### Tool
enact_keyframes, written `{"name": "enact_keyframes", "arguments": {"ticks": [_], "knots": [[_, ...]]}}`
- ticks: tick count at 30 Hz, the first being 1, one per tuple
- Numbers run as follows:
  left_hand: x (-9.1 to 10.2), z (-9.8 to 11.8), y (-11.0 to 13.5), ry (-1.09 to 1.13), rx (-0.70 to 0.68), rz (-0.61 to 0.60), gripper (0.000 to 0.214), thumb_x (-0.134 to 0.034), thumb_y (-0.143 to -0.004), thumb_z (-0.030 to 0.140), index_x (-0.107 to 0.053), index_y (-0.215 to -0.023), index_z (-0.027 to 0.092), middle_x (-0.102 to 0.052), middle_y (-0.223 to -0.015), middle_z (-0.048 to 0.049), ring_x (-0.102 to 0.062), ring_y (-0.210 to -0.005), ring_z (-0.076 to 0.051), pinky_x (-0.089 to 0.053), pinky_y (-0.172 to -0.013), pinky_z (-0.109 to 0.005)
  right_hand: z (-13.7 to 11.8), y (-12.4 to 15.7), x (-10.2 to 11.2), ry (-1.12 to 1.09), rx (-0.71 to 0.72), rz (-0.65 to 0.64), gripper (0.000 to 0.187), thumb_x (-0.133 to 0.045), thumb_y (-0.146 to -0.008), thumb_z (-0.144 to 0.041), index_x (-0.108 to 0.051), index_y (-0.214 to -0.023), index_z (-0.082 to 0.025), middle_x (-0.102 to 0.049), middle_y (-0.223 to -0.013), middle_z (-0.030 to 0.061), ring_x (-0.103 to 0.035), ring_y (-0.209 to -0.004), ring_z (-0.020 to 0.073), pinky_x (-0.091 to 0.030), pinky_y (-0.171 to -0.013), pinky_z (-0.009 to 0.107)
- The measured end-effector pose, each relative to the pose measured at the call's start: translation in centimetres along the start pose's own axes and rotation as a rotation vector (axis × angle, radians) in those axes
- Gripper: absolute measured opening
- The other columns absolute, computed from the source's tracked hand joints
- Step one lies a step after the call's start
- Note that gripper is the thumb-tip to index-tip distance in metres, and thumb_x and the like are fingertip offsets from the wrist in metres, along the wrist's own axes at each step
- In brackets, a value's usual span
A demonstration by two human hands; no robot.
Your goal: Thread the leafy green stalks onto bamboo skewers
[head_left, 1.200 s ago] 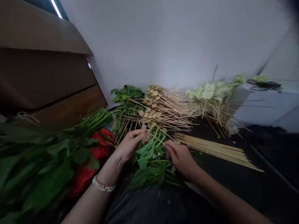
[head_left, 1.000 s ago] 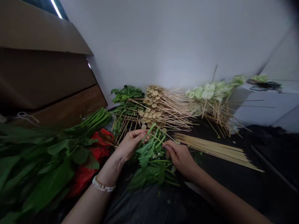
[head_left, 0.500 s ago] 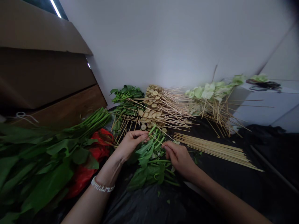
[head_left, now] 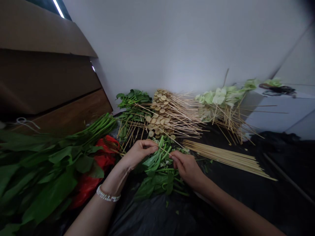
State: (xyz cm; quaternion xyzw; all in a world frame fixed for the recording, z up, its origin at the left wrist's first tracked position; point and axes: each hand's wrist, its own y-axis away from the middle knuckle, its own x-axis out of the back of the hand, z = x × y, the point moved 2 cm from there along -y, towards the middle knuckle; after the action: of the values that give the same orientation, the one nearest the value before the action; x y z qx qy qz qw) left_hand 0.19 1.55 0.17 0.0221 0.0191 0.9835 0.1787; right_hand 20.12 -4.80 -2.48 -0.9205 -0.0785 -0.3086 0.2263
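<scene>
My left hand (head_left: 142,151), wearing a white beaded bracelet (head_left: 107,195) at the wrist, pinches one end of a thin bamboo skewer (head_left: 163,149). The fingers of my right hand (head_left: 185,165) are closed on its other end. Between the hands, stems of leafy greens (head_left: 154,162) cross the skewer, their leaves hanging down; whether every stem is pierced I cannot tell. Below lies a small heap of loose greens (head_left: 154,188) on black plastic sheeting (head_left: 142,216). Beside my right hand rests a bundle of bare bamboo skewers (head_left: 228,159).
Behind my hands are skewered pale round slices (head_left: 161,113), with skewered greens (head_left: 134,100) to their left and skewered pale green leaves (head_left: 219,96) to their right. A large bunch of greens (head_left: 49,170) and a red plastic bag (head_left: 91,183) are at left, below a cardboard box (head_left: 44,78).
The skewer and greens between my hands have dropped slightly and tilted less upright. Both hands keep their pinch and have shifted only a little.
</scene>
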Motion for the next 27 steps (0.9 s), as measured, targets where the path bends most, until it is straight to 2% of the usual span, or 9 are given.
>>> {"name": "enact_keyframes", "arguments": {"ticks": [2, 7, 10, 18, 22, 27], "knots": [[-0.2, 0.0, 0.0, 0.002, -0.01, -0.01, 0.033, -0.087, -0.06, 0.043, -0.076, -0.073, 0.014, -0.069, -0.076, -0.0015, -0.056, -0.068, -0.011, -0.043, -0.066, -0.021, -0.2, -0.1, 0.2, -0.004, 0.003, 0.009, 0.025, -0.038, -0.098, -0.022, -0.058, -0.083, -0.019, -0.053, -0.061, -0.002, -0.051, -0.055, 0.0139, -0.037, -0.059, 0.024], [-1.0, 0.4, 0.4, 0.004, 0.006, -0.076, 0.044, -0.084, -0.064, 0.047, -0.077, -0.095, 0.017, -0.074, -0.086, -0.0044, -0.064, -0.079, -0.016, -0.048, -0.077, -0.027, -0.8, -0.1, 0.6, -0.03, 0.029, 0.024, 0.023, -0.04, -0.098, -0.021, -0.061, -0.088, -0.019, -0.056, -0.064, -0.0014, -0.053, -0.057, 0.0135, -0.038, -0.061, 0.023], [-1.6, 0.8, 0.7, -0.079, -0.031, -0.128, 0.037, -0.084, -0.064, 0.043, -0.079, -0.088, 0.016, -0.076, -0.087, -0.006, -0.065, -0.08, -0.018, -0.049, -0.078, -0.028, -1.0, 0.0, 0.4, -0.042, 0.061, 0.011, 0.022, -0.042, -0.098, -0.02, -0.062, -0.089, -0.019, -0.059, -0.065, -0.0008, -0.055, -0.058, 0.0138, -0.039, -0.061, 0.023], [-2.3, 0.5, 0.7, -0.154, -0.067, -0.109, 0.025, -0.082, -0.065, 0.038, -0.078, -0.076, 0.017, -0.073, -0.076, -0.0039, -0.064, -0.073, -0.018, -0.049, -0.07, -0.026, -0.4, 0.3, -0.7, -0.04, 0.028, 0.007, 0.023, -0.041, -0.097, -0.02, -0.06, -0.084, -0.021, -0.057, -0.062, -0.0013, -0.053, -0.055, 0.0143, -0.039, -0.059, 0.023], [-2.0, 0.7, 0.8, -0.094, -0.033, -0.101, 0.028, -0.084, -0.062, 0.039, -0.077, -0.076, 0.016, -0.073, -0.075, -0.0041, -0.064, -0.069, -0.016, -0.049, -0.067, -0.026, -0.4, 0.0, -0.4, -0.12, -0.014, -0.02, 0.023, -0.042, -0.098, -0.021, -0.06, -0.084, -0.021, -0.057, -0.058, -0.0027, -0.053, -0.053, 0.0135, -0.039, -0.058, 0.023], [-0.7, 1.1, 0.8, 0.04, 0.063, 0.014, 0.033, -0.088, -0.057, 0.037, -0.075, -0.078, 0.016, -0.072, -0.07, -0.0013, -0.061, -0.059, -0.012, -0.048, -0.062, -0.024, -0.7, -0.2, 0.2, -0.134, -0.043, -0.004, 0.022, -0.043, -0.097, -0.022, -0.061, -0.085, -0.02, -0.058, -0.059, -0.0029, -0.054, -0.054, 0.013, -0.039, -0.059, 0.022]]}}
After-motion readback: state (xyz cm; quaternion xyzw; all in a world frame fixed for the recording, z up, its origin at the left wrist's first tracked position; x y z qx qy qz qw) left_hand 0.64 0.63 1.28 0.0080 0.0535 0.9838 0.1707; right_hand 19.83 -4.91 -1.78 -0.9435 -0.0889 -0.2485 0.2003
